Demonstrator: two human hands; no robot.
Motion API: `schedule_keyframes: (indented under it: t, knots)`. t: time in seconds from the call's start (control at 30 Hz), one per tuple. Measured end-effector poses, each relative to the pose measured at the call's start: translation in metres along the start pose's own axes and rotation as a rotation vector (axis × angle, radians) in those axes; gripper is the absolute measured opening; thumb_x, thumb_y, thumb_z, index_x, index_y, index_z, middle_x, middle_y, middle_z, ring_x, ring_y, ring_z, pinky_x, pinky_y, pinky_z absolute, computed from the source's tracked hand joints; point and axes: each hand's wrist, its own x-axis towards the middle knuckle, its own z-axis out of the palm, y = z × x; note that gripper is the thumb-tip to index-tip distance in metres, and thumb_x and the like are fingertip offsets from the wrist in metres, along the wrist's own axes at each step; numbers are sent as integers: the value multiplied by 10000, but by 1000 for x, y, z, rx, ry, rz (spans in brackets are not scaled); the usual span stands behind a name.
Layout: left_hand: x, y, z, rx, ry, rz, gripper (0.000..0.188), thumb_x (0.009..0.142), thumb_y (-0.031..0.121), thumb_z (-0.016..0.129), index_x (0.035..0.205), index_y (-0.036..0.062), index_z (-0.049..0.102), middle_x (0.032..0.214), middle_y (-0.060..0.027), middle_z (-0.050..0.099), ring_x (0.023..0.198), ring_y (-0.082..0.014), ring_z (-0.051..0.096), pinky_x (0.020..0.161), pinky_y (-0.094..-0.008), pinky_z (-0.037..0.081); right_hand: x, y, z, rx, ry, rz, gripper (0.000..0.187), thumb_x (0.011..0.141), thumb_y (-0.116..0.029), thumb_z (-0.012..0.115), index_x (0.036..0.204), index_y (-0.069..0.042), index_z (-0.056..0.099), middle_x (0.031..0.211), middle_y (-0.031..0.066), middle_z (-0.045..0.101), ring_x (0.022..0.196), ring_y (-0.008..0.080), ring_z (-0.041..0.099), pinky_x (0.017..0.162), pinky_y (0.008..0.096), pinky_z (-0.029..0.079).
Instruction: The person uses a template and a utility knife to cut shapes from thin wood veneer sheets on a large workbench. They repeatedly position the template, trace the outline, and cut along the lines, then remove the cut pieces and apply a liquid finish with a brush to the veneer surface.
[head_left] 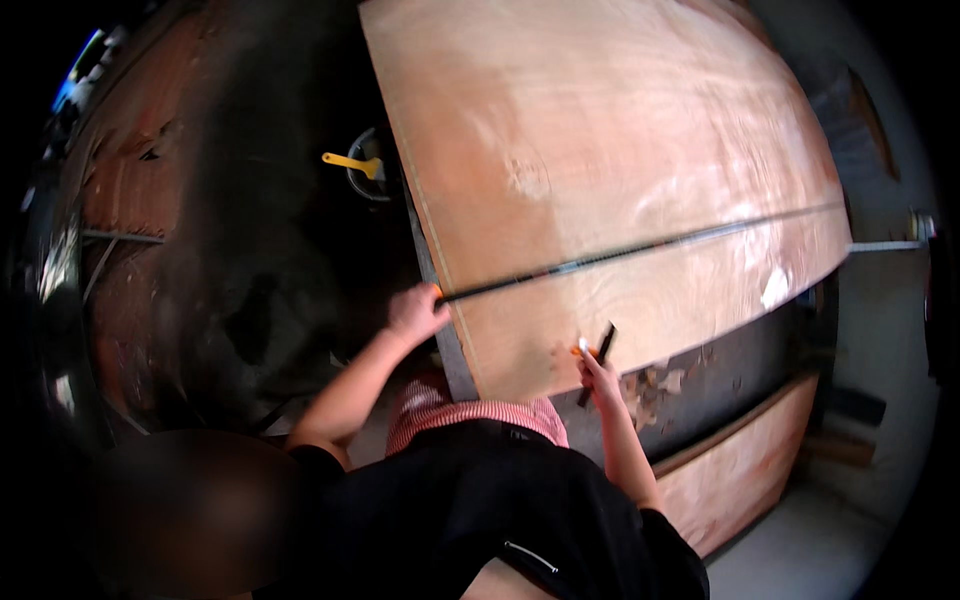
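Note:
A long, thin dark rod lies across a large plywood sheet, from its left edge to the far right. My left hand is closed round the rod's near end, where a bit of orange shows between the fingers. Over the sheet's near edge, my right hand is closed on a slim black tool that sticks out on both sides of the fist. A small orange and white piece shows at its fingertips. Blur hides what kind of tool it is.
Left of the sheet, a yellow-handled scraper rests on a round bucket. Another wooden panel stands low at the right, near scattered scraps on the floor. Reddish, ragged-edged sheets are at the far left.

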Motion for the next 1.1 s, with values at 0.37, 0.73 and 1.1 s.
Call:
schedule_keyframes:
  t: [0.37,0.73,1.1]
  knots:
    - [8,-64,-44,-27,-93,167,301,716,300,597,871,43,572,807,-108,593,747,-272,571,629,-349,460,0,59,131,-175,83,-136,257,794,-275,561,670,-50,546,512,-27,461,411,43,388,374,193,273]
    - [-30,-110,-83,-11,-180,205,357,729,343,581,896,28,570,780,-162,595,744,-311,572,644,-368,457,11,86,148,-300,416,-136,307,732,-314,594,625,-27,595,522,9,515,461,85,469,425,229,345]
    - [12,-145,-114,-66,-256,244,350,749,341,563,869,12,558,738,-164,593,715,-329,570,617,-385,448,3,89,153,-645,577,-22,426,668,-455,598,705,-31,627,627,109,603,626,222,599,591,306,449]
